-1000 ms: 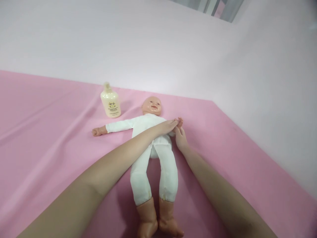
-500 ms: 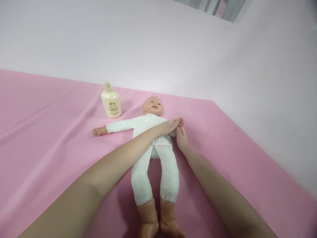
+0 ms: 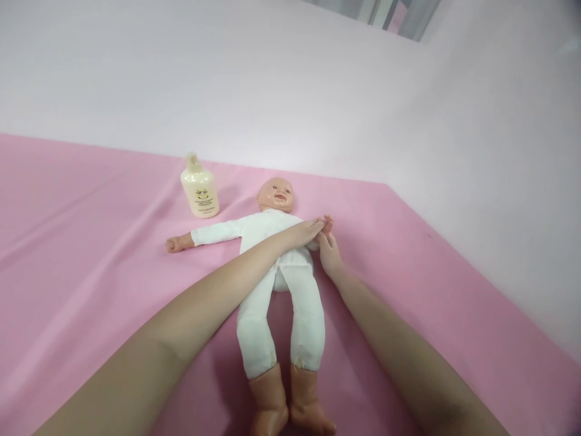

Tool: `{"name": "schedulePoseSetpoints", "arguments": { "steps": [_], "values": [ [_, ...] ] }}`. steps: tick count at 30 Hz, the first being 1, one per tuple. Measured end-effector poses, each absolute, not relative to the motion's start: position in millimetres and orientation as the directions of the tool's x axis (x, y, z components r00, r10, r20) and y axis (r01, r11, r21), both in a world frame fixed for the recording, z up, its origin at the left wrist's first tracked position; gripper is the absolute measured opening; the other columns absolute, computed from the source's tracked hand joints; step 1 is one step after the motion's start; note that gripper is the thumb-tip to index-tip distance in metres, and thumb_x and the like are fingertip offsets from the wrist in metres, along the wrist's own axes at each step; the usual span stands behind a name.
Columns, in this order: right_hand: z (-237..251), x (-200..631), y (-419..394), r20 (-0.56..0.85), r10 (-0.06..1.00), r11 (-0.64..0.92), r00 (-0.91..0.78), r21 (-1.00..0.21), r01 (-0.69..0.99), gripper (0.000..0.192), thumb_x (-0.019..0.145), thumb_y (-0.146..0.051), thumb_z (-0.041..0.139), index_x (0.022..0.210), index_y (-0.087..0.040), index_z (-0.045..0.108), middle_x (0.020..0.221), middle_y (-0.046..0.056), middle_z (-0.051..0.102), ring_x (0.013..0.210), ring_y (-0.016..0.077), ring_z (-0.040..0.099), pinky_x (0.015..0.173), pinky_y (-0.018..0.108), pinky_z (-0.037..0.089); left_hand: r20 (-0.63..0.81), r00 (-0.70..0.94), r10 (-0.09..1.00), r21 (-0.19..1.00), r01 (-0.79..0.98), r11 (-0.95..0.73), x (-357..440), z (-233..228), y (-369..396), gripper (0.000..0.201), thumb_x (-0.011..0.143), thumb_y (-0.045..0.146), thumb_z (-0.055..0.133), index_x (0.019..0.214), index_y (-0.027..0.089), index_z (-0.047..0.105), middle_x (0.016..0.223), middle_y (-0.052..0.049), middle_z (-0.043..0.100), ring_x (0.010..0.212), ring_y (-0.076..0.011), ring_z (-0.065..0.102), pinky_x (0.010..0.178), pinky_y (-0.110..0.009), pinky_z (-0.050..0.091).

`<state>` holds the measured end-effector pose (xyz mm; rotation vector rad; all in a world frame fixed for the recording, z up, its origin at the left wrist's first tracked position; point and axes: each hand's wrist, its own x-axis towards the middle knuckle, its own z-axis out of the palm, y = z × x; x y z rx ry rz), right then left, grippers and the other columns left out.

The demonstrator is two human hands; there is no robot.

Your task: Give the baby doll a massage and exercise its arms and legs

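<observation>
A baby doll (image 3: 263,242) with a white cloth body lies on its back on the pink cloth (image 3: 390,290), head away from me. Reaching across its torso, my left hand (image 3: 309,231) is closed around the doll's forearm near the wrist, on the right side of the picture. From below, my right hand (image 3: 330,251) grips the same small arm, thumb upward. The doll's hand (image 3: 327,223) sticks out past my fingers. Its other arm (image 3: 215,232) stretches out to the left. My fingers partly cover the held arm.
A cream pump bottle (image 3: 204,192) with a dark printed label stands upright left of the doll's head. Beyond the cloth's back edge lies a pale white surface (image 3: 272,91). Grey vertical strips (image 3: 372,13) show at the top.
The view has shifted slightly, so the doll and bottle appear a little further left. Both hands keep their place on the doll's arm.
</observation>
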<state>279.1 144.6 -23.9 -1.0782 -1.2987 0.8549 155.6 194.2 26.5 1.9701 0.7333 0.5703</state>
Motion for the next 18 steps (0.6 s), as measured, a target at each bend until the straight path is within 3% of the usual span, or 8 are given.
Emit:
{"name": "schedulePoseSetpoints", "arguments": {
  "steps": [18],
  "values": [
    [-22.0, 277.5, 143.5, 0.308, 0.946, 0.301, 0.102, -0.950, 0.082, 0.069, 0.084, -0.056, 0.051, 0.143, -0.022, 0.036, 0.148, 0.004, 0.038, 0.139, 0.0221, 0.031, 0.117, 0.040, 0.023, 0.117, 0.702, 0.702, 0.879, 0.256, -0.402, 156.8, 24.2, 196.4, 0.061, 0.093, 0.058, 0.020, 0.115, 0.015, 0.058, 0.109, -0.009, 0.065, 0.101, -0.0190, 0.059, 0.097, -0.032, 0.040]
  ]
}}
